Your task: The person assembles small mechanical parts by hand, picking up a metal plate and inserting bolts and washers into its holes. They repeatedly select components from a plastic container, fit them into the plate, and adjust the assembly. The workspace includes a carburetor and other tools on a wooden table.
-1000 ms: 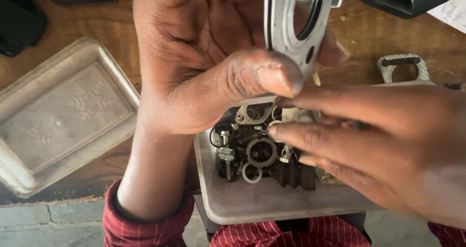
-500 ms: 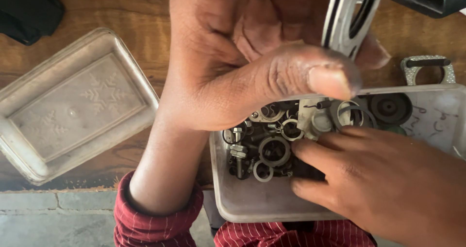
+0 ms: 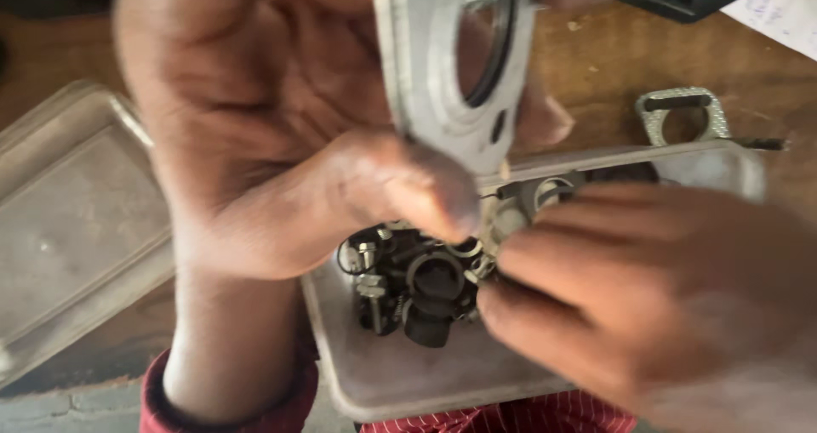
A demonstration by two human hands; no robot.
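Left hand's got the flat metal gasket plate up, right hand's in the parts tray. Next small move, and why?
Probably close the right hand's fingertips on one small ring at the top of the parts pile and lift it clear. The left hand already pinches the gasket plate above the tray, and the right fingers are down among the loose parts; motion blur hides whether anything is gripped yet.

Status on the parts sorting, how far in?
Done: nothing visibly finished. In hand: left hand holds a flat metal gasket plate up; right hand reaches into the plastic tray. Left: a dark carburetor-like part and small rings sit in the tray; its lid lies aside.
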